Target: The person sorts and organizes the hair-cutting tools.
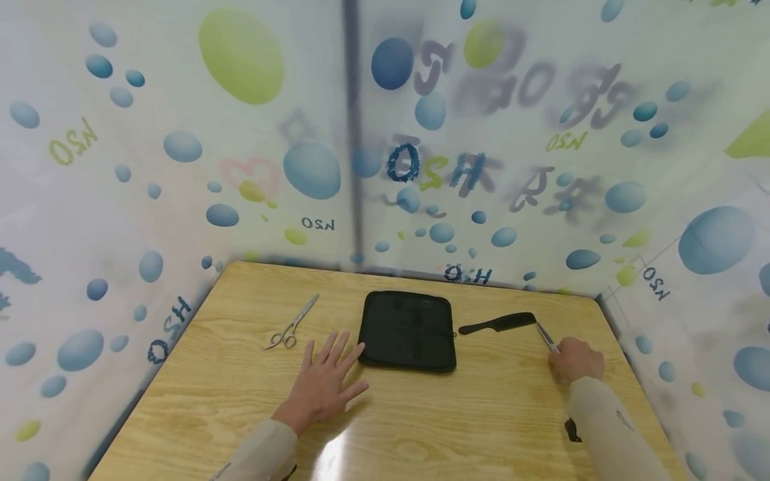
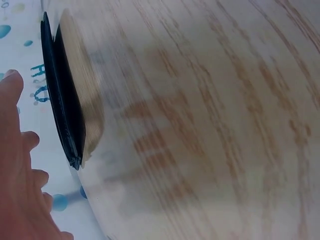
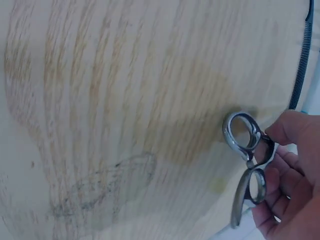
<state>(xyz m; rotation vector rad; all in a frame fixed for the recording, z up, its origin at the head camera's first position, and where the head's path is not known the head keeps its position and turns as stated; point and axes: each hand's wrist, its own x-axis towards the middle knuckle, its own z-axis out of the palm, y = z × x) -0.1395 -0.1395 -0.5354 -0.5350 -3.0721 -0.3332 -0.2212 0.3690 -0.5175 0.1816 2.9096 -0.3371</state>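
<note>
My right hand (image 1: 577, 361) grips a pair of silver scissors (image 1: 546, 336) at the table's right side. In the right wrist view the finger rings of these scissors (image 3: 249, 159) stick out beyond my curled fingers, and the hand hides the blades. Their tip points toward the end of a black comb (image 1: 498, 324). My left hand (image 1: 321, 384) is spread with the palm down, its fingertips at the lower left corner of a flat black zip case (image 1: 408, 332). Beyond the left fingers lies another pair of silver scissors (image 1: 293, 326), blades pointing away from me.
The wooden table (image 1: 457, 427) has a pale patterned curtain (image 1: 511, 200) along its back and sides. Dark straps show at both wrists, with a small black piece (image 1: 573, 431) under the right sleeve.
</note>
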